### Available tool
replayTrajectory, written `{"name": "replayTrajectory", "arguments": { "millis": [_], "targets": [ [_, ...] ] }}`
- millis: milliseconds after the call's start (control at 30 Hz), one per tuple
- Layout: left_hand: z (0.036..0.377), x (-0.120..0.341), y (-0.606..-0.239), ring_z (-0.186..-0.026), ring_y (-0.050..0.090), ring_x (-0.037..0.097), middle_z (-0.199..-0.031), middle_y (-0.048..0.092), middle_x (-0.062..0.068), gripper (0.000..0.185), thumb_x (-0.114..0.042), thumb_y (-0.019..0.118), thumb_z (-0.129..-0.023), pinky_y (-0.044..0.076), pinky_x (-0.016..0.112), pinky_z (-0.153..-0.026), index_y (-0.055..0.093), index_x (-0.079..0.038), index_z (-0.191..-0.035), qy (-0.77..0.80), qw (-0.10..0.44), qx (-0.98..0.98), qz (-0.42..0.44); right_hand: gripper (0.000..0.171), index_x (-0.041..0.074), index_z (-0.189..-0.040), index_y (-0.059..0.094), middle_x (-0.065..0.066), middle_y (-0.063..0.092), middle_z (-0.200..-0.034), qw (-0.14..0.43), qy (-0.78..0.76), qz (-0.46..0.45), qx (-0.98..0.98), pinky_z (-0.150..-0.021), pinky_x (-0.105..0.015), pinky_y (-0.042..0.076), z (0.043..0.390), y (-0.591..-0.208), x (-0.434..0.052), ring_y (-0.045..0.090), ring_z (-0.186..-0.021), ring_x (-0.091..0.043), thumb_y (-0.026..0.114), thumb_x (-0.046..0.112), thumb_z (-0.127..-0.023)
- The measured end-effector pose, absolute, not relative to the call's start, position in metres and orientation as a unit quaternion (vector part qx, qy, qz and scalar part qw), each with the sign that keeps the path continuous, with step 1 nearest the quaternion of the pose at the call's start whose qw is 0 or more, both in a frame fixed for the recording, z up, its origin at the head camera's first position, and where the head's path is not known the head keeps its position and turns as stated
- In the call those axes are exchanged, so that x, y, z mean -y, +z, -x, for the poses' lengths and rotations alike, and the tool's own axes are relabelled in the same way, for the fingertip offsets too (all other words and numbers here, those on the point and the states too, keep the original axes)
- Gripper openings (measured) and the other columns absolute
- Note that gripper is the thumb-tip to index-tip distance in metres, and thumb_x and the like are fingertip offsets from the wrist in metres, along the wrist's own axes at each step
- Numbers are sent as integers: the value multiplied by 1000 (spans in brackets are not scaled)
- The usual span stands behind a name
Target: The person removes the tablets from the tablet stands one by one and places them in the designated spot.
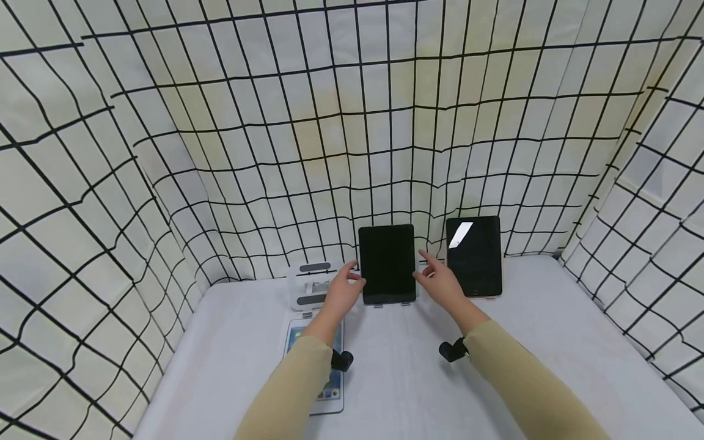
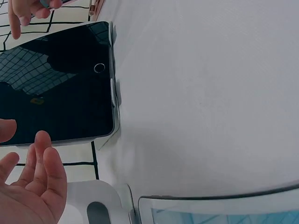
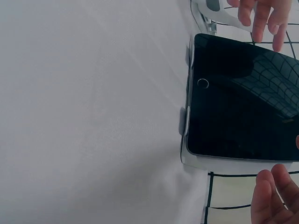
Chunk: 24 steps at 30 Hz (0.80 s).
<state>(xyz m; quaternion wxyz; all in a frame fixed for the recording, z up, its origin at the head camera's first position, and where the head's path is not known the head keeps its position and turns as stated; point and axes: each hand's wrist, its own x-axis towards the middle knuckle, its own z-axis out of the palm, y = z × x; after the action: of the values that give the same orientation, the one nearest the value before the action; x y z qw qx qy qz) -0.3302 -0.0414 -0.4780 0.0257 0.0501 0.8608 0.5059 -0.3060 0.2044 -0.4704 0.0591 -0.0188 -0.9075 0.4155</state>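
A dark-screened tablet (image 1: 387,264) leans upright in a white stand at the table's back edge, its lower edge behind two small lips of the stand. My left hand (image 1: 344,292) is at its left edge, fingers fairly straight and thumb by the front. In the left wrist view, a fingertip of that left hand (image 2: 39,186) overlaps the tablet's edge; contact is unclear. My right hand (image 1: 442,284) is at the opposite edge. Its fingers (image 3: 264,193) stand just off the side in the right wrist view, and its thumb tip shows over the screen.
Right of the middle tablet, a second black tablet (image 1: 474,256) stands propped up. On the left is a white stand with grey pads (image 1: 312,300). A white tablet (image 1: 337,400) with a lit screen lies in front of it, partly under the left forearm. Grid-patterned cloth (image 1: 385,122) hangs behind the table.
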Motion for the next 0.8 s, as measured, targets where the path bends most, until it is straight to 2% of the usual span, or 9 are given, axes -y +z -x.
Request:
{"name": "replayTrajectory", "arguments": {
  "millis": [267, 600, 800],
  "targets": [
    [337, 37, -476, -81, 64, 15, -115, 61, 8, 58, -20, 61, -98, 48, 33, -70, 40, -20, -152, 507, 30, -860, -48, 65, 21, -155, 36, -9, 61, -100, 49, 433, 25, 900, -61, -31, 44, 316, -475, -197, 54, -73, -20, 64, 27, -96],
    [342, 34, -482, -77, 63, 19, -115, 61, 9, 54, -19, 61, -97, 48, 31, -68, 45, -22, -149, 503, 15, -863, -45, 66, 22, -155, 35, -10, 62, -101, 48, 447, 38, 892, -62, -30, 45, 319, -481, -194, 55, -73, -20, 64, 26, -97],
    [343, 32, -481, -74, 58, 17, -119, 59, 9, 54, -16, 62, -97, 47, 32, -67, 46, -21, -149, 504, 0, -863, -43, 66, 23, -155, 35, -11, 62, -102, 66, 453, 31, 888, -63, -31, 44, 320, -480, -195, 55, -73, -21, 66, 26, -96]
  ]
}}
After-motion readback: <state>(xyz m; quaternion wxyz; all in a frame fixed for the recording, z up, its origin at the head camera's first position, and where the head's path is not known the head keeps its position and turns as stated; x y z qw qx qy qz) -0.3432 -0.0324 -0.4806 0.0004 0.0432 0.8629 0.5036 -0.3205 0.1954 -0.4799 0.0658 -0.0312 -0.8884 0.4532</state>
